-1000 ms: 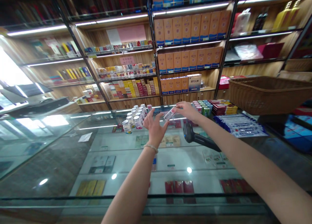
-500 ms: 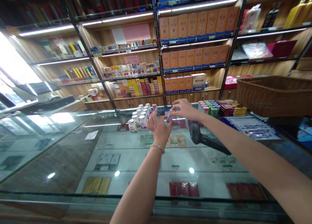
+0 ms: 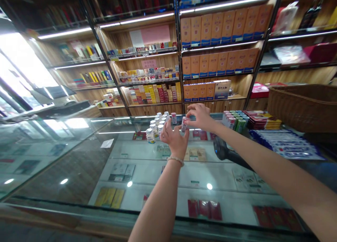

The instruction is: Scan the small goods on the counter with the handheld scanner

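Both my hands meet at a small pink-and-white cylindrical container (image 3: 184, 124) over the far part of the glass counter. My right hand (image 3: 200, 117) pinches its upper part from the right. From below, my left hand (image 3: 174, 138) has its thumb and a finger at the lower part of the container, the other fingers curled. A similar pink container (image 3: 173, 118) stands upright just beyond my left fingers. Left of that hand is a group of white-capped small bottles (image 3: 150, 135), partly covered by the fingers.
On the right are pink, green and blue cylinders (image 3: 240, 124), red-and-yellow packets (image 3: 263, 121), blue-and-white packets (image 3: 285, 143) and a wicker basket (image 3: 302, 108). A black handheld scanner (image 3: 221, 149) lies under my right forearm. Loaded shelves (image 3: 152, 105) stand behind the glass counter (image 3: 168, 171).
The view has shifted slightly left. The container between my hands has gone from tilted to nearly upright, and the pink container beyond my left fingers shows more fully.
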Demonstrator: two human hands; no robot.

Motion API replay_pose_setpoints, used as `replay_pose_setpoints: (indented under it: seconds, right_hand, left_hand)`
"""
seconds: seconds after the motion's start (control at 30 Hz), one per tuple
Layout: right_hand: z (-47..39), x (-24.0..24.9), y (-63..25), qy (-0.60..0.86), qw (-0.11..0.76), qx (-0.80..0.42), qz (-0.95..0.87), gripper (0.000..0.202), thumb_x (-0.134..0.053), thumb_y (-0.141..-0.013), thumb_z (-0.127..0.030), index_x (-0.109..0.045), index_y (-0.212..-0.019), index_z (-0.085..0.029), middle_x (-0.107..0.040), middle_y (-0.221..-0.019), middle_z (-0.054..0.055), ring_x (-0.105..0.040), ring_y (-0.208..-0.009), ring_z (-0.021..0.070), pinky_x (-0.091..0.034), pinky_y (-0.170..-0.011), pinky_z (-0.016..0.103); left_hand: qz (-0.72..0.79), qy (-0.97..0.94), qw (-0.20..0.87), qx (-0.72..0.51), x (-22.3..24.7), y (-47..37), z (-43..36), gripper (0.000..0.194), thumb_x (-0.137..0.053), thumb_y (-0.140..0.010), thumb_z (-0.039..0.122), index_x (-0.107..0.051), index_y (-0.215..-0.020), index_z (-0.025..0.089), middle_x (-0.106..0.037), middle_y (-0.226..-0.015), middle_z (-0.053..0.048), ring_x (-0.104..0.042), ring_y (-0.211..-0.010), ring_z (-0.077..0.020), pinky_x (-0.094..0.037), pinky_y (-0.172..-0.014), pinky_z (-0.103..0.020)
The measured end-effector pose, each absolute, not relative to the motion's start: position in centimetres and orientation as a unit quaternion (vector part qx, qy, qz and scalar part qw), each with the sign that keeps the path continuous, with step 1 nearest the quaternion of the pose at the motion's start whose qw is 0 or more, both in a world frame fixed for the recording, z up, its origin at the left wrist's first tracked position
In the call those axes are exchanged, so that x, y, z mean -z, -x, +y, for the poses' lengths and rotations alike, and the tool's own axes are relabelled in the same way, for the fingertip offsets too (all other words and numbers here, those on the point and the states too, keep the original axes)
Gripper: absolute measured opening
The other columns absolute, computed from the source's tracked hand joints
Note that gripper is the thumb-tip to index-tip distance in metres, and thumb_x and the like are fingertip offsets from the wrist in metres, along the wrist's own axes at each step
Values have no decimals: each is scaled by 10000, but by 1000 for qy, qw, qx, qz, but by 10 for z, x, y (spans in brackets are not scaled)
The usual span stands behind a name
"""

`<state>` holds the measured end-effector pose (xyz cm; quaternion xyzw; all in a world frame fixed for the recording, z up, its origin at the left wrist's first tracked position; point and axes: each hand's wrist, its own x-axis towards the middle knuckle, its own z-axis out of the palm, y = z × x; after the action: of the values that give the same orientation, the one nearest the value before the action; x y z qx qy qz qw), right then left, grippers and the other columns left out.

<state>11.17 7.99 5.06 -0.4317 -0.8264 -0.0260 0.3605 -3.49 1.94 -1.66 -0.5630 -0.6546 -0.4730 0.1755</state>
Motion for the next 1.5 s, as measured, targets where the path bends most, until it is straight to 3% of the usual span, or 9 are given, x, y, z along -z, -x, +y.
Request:
replay_pose_setpoints:
  seconds: [0.17, 0.23, 0.37, 0.47, 0.57, 0.73, 1.37, 1.5]
  right_hand:
    - [90, -49, -102, 420, 344, 27, -839, 262, -729, -867, -495, -791, -939, -250, -609, -1390, 93, -405, -1346, 334, -305, -1073, 527]
    - [94, -49, -97, 423, 337, 26, -841, 260, -731, -867, -489, -797, -955, -253, -609, -1395, 91, -398, -1345, 336, -296, -1070, 526]
    - [107, -46, -84, 450, 317, 24, -835, 273, -724, -876, -492, -807, -991, -258, -598, -1414, 86, -377, -1348, 340, -283, -1056, 519]
    - [120, -41, -74, 464, 290, 28, -837, 295, -697, -896, -509, -816, -1016, -267, -583, -1428, 90, -361, -1340, 345, -278, -1039, 516]
    - [133, -34, -65, 472, 268, 29, -840, 307, -663, -917, -515, -821, -1034, -278, -569, -1435, 94, -347, -1335, 348, -273, -1029, 514]
    - [149, -24, -55, 481, 236, 27, -844, 313, -646, -929, -511, -821, -1047, -281, -566, -1435, 100, -340, -1337, 347, -268, -1035, 513]
    - [177, -7, -37, 480, 240, 42, -843, 313, -597, -968, -471, -761, -1168, -295, -542, -1449, 115, -330, -1366, 337, -244, -1080, 527]
    - [180, -5, -42, 471, 243, 54, -846, 466, -674, -900, -483, -660, -1329, -303, -507, -1483, 122, -327, -1373, 344, -261, -1067, 511]
  left_hand:
    - [-688, 553, 158, 442, 14, 37, 17, 283, -761, -851, 486, -780, -994, 243, -483, -1611, -121, -358, -1516, -377, -281, -1210, -624]
    - [-704, 550, 153, 422, 14, 38, 16, 374, -754, -855, 501, -764, -1122, 239, -439, -1641, -139, -343, -1530, -374, -270, -1220, -629]
    - [-732, 556, 161, 359, 18, 37, 17, 732, -726, -877, 482, -513, -1523, 212, -314, -1703, -178, -256, -1582, -369, -220, -1245, -659]
    - [-741, 576, 168, 300, 23, 36, 18, 831, -686, -905, 449, -351, -1625, 203, -205, -1743, -173, -147, -1619, -367, -174, -1261, -673]
    - [-745, 595, 166, 254, 29, 36, 20, 845, -646, -925, 439, -295, -1646, 172, -144, -1753, -181, -84, -1629, -373, -141, -1261, -693]
    - [-742, 623, 153, 195, 38, 37, 24, 781, -582, -956, 468, -336, -1632, 165, -104, -1756, -172, -56, -1631, -378, -100, -1257, -716]
    - [-737, 654, 87, 145, 49, 34, 27, 655, -478, -1010, 506, -431, -1592, 209, -169, -1747, -141, -57, -1629, -387, -19, -1242, -747]
    - [-732, 659, 83, 153, 53, 34, 28, 654, -480, -1007, 511, -451, -1581, 199, -195, -1741, -153, -69, -1627, -393, -22, -1247, -741]
